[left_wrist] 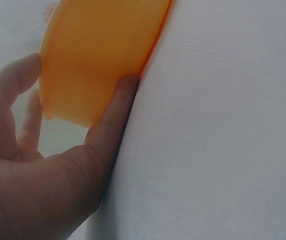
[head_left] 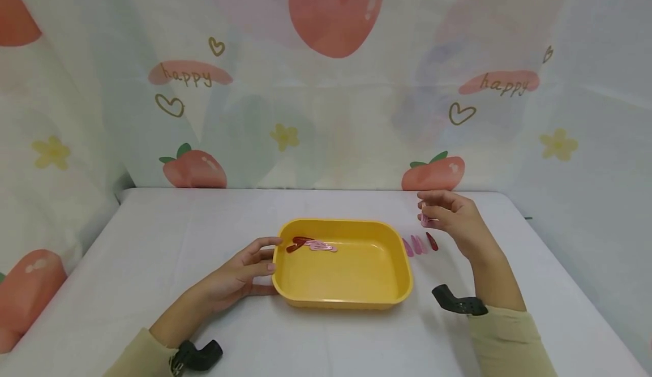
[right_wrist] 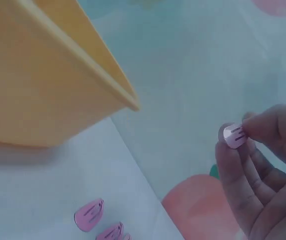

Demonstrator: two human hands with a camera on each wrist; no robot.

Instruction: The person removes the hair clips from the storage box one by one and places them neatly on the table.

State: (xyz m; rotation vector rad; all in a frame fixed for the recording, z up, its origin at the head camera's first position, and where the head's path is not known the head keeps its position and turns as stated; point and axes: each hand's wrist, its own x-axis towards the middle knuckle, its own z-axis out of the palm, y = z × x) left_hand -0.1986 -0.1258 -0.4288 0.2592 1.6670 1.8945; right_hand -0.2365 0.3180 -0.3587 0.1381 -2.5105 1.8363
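Observation:
A yellow plastic tray (head_left: 341,303) stands on the table, with red snap hair clips (head_left: 297,244) and pink snap hair clips (head_left: 321,245) lying together at its back left. Against the tray's left end rests my left hand (head_left: 236,275); its spread fingers touch the outer wall, which the left wrist view also shows. My right hand (head_left: 455,221), raised beyond the tray's right side, pinches a pink hair clip (right_wrist: 234,136) between thumb and fingers. Below it, pink clips (head_left: 416,245) and one dark red clip (head_left: 432,241) lie in a row on the table.
A white cloth (head_left: 204,224) covers the table. Behind it hangs a printed curtain (head_left: 346,111) with fruit, flowers and lettering, which also runs along the sides. Each wrist wears a black device (head_left: 460,303).

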